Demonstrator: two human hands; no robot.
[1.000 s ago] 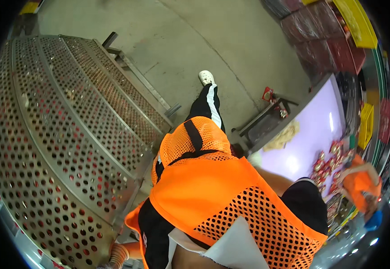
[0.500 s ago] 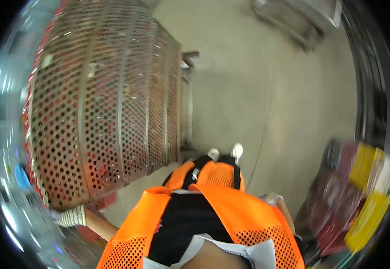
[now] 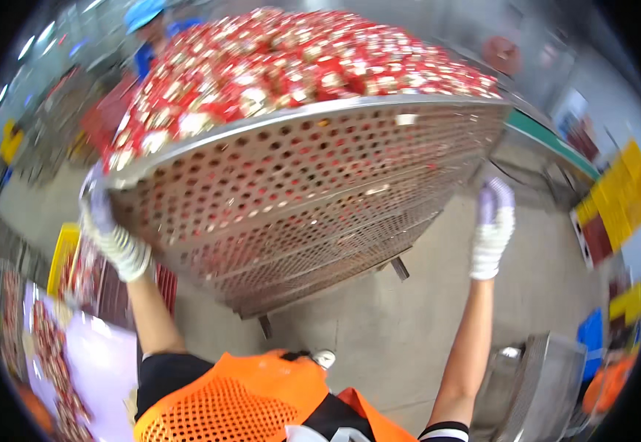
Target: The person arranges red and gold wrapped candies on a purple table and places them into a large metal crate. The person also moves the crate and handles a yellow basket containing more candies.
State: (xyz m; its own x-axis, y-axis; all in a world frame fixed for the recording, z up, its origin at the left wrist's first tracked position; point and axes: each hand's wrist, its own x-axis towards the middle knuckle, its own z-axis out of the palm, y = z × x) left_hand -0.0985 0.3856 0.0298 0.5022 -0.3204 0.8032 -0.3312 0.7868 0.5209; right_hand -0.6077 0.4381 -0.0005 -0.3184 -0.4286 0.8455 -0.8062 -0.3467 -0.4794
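A large perforated metal bin cart (image 3: 298, 184) stands in front of me, tilted across the view. Small red and gold packets (image 3: 291, 66) are heaped above its rim. My left hand (image 3: 110, 228), in a white glove with a purple palm side, is closed on the cart's near left corner; part of the fingers is hidden there. My right hand (image 3: 494, 228), gloved the same way, is raised beside the right end of the cart. Its fingers are stretched upward and nothing shows in them; a gap of floor lies between it and the cart.
A person in a blue cap (image 3: 143, 13) is beyond the cart. Left are a pale table (image 3: 103, 368) with packets and a yellow crate (image 3: 62, 254). Right are a green-edged conveyor (image 3: 552, 144), yellow crates (image 3: 618, 202) and a metal cart (image 3: 548, 383).
The view has turned, bringing the cart from my left to in front of me with its packets visible. My left hand stays at its corner; my right hand has risen from my side.
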